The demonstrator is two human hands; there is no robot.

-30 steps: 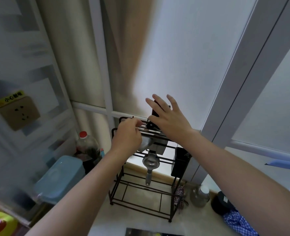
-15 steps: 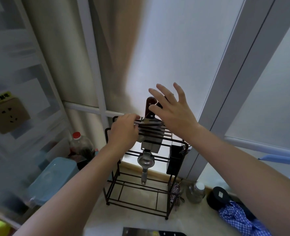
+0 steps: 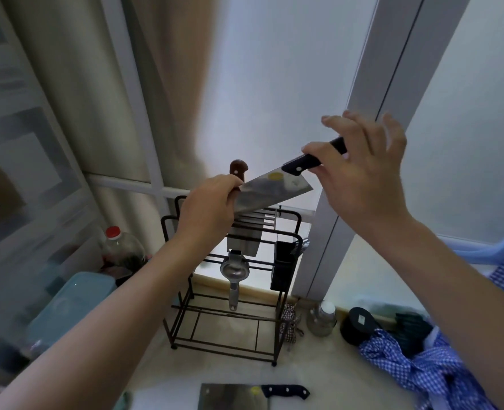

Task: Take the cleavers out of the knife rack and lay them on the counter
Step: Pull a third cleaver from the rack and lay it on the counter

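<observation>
A black wire knife rack [image 3: 286,294] stands on the pale counter [image 3: 318,377]. My right hand [image 3: 360,176] holds a black-handled cleaver [image 3: 274,187] by its handle, lifted clear above the rack with the blade tilted down to the left. My left hand [image 3: 206,208] rests on the rack's top and touches the blade's tip end. A brown-handled cleaver [image 3: 238,170] still stands upright in the rack, behind my left hand. Another black-handled cleaver [image 3: 244,395] lies flat on the counter at the bottom edge.
A metal strainer [image 3: 234,270] hangs inside the rack and a black holder [image 3: 283,264] hangs on its right side. A red-capped bottle [image 3: 120,250] and a blue box [image 3: 70,303] stand at left. A small jar [image 3: 323,318], a black lid [image 3: 358,324] and a blue checked cloth [image 3: 416,368] lie at right.
My right hand has closed on the black-handled cleaver and pulled it up out of the rack. My left hand stays on the rack's top.
</observation>
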